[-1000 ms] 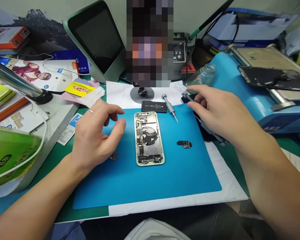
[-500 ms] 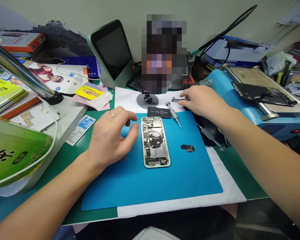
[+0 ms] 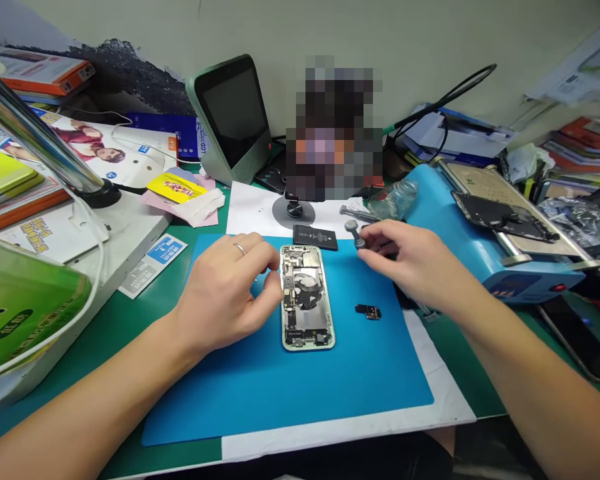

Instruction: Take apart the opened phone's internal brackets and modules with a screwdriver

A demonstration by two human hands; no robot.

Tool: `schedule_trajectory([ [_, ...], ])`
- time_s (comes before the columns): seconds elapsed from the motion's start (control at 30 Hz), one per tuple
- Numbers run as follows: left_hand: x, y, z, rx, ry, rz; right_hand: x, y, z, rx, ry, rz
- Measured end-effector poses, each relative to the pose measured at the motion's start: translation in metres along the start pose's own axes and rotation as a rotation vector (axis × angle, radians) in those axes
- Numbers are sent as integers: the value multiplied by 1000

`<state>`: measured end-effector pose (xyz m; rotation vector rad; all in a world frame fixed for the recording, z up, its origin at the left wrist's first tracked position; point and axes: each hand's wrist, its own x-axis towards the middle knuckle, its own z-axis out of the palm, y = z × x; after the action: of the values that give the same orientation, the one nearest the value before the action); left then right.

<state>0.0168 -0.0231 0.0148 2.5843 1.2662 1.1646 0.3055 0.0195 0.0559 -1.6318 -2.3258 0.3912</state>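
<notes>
My right hand [image 3: 405, 250] pinches a grey screwdriver [image 3: 353, 233] near the back right of the blue mat [image 3: 360, 393]; its fingers hide part of the shaft. My left hand [image 3: 233, 287], with a ring on one finger, is loosely curled, thumb and index finger apart at the left edge of an opened phone [image 3: 307, 300]. The phone lies face up on the mat, its inner parts bare. Behind it rests a black phone battery [image 3: 315, 237]. A small dark circuit part [image 3: 369, 311] lies right of the phone. Another grey screwdriver [image 3: 357, 213] lies farther back on white paper.
A glass jar [image 3: 395, 200] stands at the back right, beside a blue machine [image 3: 500, 260] carrying a dark phone panel [image 3: 505, 217]. A screen device [image 3: 235, 113] stands at the back left. A lamp post [image 3: 45, 133] and green bag [image 3: 30, 300] are on the left.
My right hand has come nearer and down, and now holds the screwdriver that lay on the mat. My left hand has moved slightly to the phone's edge. The camera view has shifted a little.
</notes>
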Motion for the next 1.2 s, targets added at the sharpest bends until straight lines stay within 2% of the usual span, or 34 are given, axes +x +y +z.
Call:
schedule_trajectory([
  [0.07,0,0,1,9,-8,5,-20,-3,-2,25,83,-92],
  [0.17,-1,1,2,16,-17,4,-39,-6,-3,7,128,-196],
  [0.4,-4,2,4,9,-16,-1,-48,-3,-3,11,156,-300],
  [0.53,-3,2,4,-3,-19,10,-38,-4,-3,-31,150,-204],
  [0.63,-4,3,4,0,-30,12,-19,1,-1,-204,90,-102],
  [0.7,-4,3,4,0,-37,13,-2,8,2,-328,28,-95],
  [0.9,-5,4,2,-1,-44,15,36,26,14,-402,-91,-123],
  [1.03,-5,4,2,-3,-42,23,26,25,7,-396,-58,-111],
  [1.13,-4,3,2,-1,-38,34,-4,24,-6,-374,19,-45],
  [1.2,-4,3,3,-1,-33,41,-27,26,-13,-355,-22,62],
])
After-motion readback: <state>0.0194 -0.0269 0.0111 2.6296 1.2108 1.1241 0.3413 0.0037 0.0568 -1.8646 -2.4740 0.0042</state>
